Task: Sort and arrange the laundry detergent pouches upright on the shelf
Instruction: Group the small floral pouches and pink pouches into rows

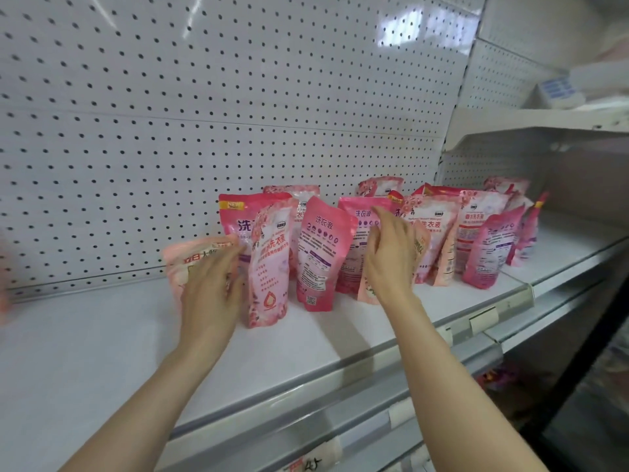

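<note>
left hand (211,284) holds a pale pink soft pouch (190,264), right hand (391,264) grips another pale pouch (422,245). a careless push can topple the leaning pink floral pouch (269,267).

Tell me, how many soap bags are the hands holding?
2. The left hand holds a pale pink pouch at the row's left end; the right hand holds a second pouch mid-row, mostly hidden behind it.
</note>
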Available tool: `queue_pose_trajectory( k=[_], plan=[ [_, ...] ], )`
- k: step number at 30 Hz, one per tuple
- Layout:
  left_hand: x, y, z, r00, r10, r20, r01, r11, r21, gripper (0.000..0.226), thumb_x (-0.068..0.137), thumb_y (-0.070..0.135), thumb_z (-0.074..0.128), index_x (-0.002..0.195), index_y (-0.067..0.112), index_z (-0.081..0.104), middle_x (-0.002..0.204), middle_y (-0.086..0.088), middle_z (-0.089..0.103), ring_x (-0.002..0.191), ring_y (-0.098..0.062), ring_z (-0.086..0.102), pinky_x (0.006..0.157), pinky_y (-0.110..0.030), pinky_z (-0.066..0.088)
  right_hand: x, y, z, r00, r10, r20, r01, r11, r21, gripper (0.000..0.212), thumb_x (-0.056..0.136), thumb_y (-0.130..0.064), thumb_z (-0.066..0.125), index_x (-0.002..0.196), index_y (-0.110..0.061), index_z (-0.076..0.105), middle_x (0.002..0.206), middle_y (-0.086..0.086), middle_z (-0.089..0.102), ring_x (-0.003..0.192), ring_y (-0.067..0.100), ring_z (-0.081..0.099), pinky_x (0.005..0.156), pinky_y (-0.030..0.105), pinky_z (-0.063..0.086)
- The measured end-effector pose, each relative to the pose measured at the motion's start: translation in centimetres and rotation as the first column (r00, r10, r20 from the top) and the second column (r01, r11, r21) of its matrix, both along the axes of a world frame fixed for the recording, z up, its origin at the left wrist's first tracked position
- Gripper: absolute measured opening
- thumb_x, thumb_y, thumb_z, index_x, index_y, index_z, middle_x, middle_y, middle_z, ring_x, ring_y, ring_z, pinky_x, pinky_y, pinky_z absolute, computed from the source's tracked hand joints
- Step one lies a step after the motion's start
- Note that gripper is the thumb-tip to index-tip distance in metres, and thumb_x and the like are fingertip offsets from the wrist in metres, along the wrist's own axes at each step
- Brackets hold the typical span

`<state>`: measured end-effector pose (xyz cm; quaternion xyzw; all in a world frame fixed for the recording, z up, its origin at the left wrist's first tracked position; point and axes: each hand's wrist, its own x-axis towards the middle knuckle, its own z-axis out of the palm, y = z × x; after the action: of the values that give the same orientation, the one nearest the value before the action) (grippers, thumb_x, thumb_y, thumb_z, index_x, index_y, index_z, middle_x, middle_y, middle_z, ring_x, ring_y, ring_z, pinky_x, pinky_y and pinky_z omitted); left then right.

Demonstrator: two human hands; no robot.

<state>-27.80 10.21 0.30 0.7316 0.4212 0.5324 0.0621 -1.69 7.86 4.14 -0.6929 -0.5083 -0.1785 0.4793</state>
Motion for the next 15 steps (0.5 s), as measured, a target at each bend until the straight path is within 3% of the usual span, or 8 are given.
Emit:
queue_pose_trajectory(
  k=[2,4,7,10,12,15],
  plan=[
    [-1.1,0.0,0.0,0.989,0.13,0.067,-0.134,0.989,0.064,0.051,0.083,-0.001,0.064,0.13,0.018,0.054,0.133,-0.003,0.048,0.127,-0.023,0.041,0.105,-0.027,0.03,1.9,0.2,-0.3,0.981,-0.104,0.166,0.14,0.965,-0.221,0.039,0.093,-0.007,0.048,0.131,-0.013,0.058,0.137,0.012,0.056,0.133,0.036,0.041,0.107,0.051,0.036],
    [-2.2,0.7,-0.3,0.963,0.241,0.124,-0.244,0.97,0.007,0.061,0.08,-0.001,0.067,0.135,0.013,0.046,0.14,-0.012,0.039,0.133,-0.03,0.032,0.109,-0.029,0.026,2.8,0.2,-0.3,0.977,-0.062,0.206,0.13,0.935,-0.331,0.033,0.09,-0.003,0.05,0.12,-0.01,0.065,0.129,0.013,0.062,0.129,0.036,0.042,0.099,0.047,0.037],
    [-3.7,2.1,-0.7,0.946,0.293,0.137,-0.265,0.945,-0.194,0.075,0.081,0.005,0.07,0.145,0.011,0.031,0.148,-0.015,0.035,0.138,-0.032,0.03,0.112,-0.043,0.029,2.5,-0.7,0.6,0.969,-0.017,0.246,0.076,0.97,-0.231,0.017,0.092,-0.014,0.06,0.099,-0.009,0.074,0.104,0.008,0.071,0.113,0.032,0.047,0.081,0.036,0.032],
    [-4.6,2.8,-0.8,0.952,0.232,0.2,-0.123,0.886,-0.447,0.06,0.086,0.013,0.066,0.139,0.014,0.038,0.135,-0.014,0.055,0.119,-0.035,0.054,0.093,-0.044,0.047,0.8,-1.9,1.4,0.96,0.132,0.245,-0.088,0.979,-0.183,0.015,0.093,-0.02,0.064,0.095,-0.011,0.075,0.093,0.004,0.071,0.1,0.029,0.047,0.075,0.032,0.026],
    [-5.0,2.9,-0.9,0.96,0.22,0.17,-0.12,0.879,-0.461,0.04,0.087,0.013,0.063,0.125,0.011,0.052,0.12,-0.016,0.064,0.107,-0.036,0.06,0.083,-0.039,0.047,-0.7,-2.5,1.8,0.944,0.212,0.251,-0.17,0.969,-0.178,0.013,0.093,-0.022,0.065,0.093,-0.013,0.075,0.09,0.0,0.071,0.095,0.027,0.048,0.076,0.033,0.029],
    [-5.7,2.6,-0.9,0.964,0.198,0.176,-0.097,0.882,-0.461,0.029,0.087,0.013,0.064,0.116,0.011,0.062,0.113,-0.017,0.067,0.103,-0.036,0.062,0.086,-0.044,0.051,-3.3,-3.2,1.6,0.913,0.314,0.261,-0.264,0.942,-0.207,0.015,0.092,-0.028,0.066,0.093,-0.017,0.075,0.089,-0.005,0.074,0.091,0.027,0.051,0.078,0.034,0.034]
  ],
)
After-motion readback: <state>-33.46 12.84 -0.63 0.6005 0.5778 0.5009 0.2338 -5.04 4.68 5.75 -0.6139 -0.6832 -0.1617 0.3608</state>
